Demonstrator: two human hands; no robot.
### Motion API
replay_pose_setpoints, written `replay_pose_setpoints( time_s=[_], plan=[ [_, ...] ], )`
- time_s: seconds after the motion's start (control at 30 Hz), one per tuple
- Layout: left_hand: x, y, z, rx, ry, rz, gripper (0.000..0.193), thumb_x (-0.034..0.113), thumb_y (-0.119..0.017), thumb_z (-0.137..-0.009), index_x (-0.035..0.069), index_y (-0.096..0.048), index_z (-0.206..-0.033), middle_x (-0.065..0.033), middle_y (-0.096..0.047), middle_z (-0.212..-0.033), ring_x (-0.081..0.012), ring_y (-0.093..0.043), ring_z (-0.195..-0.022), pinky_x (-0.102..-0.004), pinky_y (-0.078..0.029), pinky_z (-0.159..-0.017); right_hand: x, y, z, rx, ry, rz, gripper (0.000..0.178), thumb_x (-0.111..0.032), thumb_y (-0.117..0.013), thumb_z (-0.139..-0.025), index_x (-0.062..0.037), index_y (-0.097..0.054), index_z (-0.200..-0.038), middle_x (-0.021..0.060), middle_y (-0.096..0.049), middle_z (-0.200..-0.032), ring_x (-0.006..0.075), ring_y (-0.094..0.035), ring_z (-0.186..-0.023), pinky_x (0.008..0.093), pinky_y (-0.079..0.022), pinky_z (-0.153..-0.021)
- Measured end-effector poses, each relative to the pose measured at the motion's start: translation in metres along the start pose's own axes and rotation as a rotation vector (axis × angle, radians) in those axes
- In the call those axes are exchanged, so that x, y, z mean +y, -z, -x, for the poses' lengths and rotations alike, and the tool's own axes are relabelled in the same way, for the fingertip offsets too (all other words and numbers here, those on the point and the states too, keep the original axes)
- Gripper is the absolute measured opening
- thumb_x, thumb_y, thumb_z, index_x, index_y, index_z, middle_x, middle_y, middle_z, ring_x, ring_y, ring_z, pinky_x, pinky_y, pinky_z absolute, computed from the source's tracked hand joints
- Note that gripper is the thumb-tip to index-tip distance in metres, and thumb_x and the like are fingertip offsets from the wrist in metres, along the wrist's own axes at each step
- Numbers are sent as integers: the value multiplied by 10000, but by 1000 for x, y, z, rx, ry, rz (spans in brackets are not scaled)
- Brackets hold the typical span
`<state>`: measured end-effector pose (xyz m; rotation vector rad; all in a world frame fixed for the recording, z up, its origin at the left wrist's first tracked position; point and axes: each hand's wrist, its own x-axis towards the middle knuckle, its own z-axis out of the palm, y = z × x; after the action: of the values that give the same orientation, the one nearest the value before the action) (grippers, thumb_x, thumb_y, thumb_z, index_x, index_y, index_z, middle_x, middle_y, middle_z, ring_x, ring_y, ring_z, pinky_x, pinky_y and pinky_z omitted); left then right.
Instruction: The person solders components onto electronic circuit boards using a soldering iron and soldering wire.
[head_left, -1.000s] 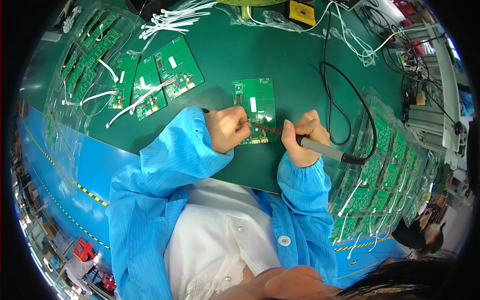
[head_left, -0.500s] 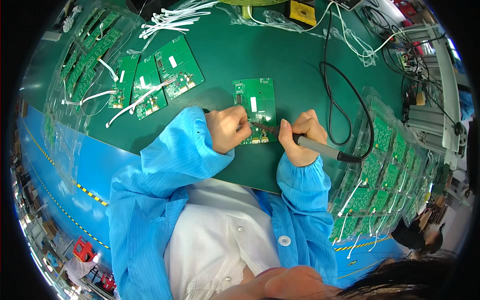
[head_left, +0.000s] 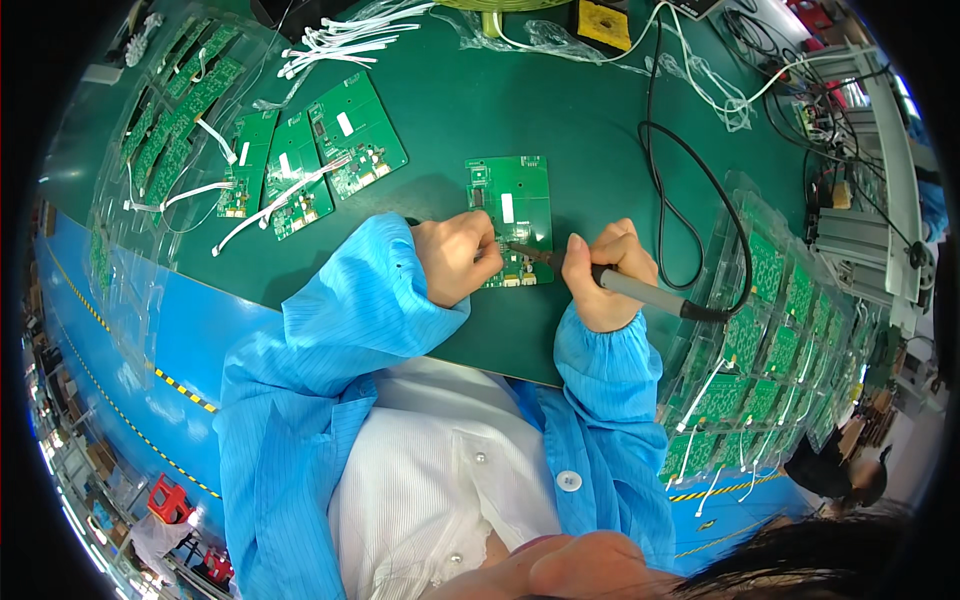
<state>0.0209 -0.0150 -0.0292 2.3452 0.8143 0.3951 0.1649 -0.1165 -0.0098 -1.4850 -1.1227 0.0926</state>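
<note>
A green circuit board [head_left: 525, 205] lies on the green tabletop in front of me, with a white label and small components near its lower end. My right hand [head_left: 612, 278] is closed round the grey handle of a soldering iron [head_left: 648, 292]. The iron's dark tip points left over the lower part of the board, close to my left fingers; whether it touches cannot be told. My left hand [head_left: 455, 258] is closed in a pinch at the board's lower left edge. Whatever its fingertips hold is hidden.
Three circuit boards [head_left: 355, 135] with white cables lie to the left. White cables [head_left: 350, 40] are heaped at the back, near a yellow sponge [head_left: 603, 25]. Clear trays of boards stand at the left [head_left: 150, 210] and right [head_left: 765, 340]. The iron's black cord [head_left: 690, 150] loops on the right.
My right hand and the soldering iron have shifted slightly to the right, and the tip sits a little farther from my left fingers. My left hand and the board stay in place.
</note>
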Motion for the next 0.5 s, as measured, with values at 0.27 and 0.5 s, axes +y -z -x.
replay_pose_setpoints(
  time_s=[0.27, 0.5],
  plan=[
    [-2, -4, 3, 103, -80, 11, 85, 102, -625, -632, 97, -543, -656, -10, -561, -564, -202, -502, -439, -290, -410, -440, 1, 14, -7, 378, -251, -412, 235, 45, -513, -710, -93, -353, -605, 17, -399, -517, 110, -321, -498, 226, -293, -530],
    [1, -3, 6, 148, -121, 12, 99, 108, -619, -632, 99, -520, -638, -16, -559, -569, -225, -500, -439, -310, -406, -429, 9, 28, -11, 523, -400, -571, 204, -24, -544, -743, -82, -402, -609, 19, -435, -547, 97, -347, -517, 219, -320, -551]
  ],
)
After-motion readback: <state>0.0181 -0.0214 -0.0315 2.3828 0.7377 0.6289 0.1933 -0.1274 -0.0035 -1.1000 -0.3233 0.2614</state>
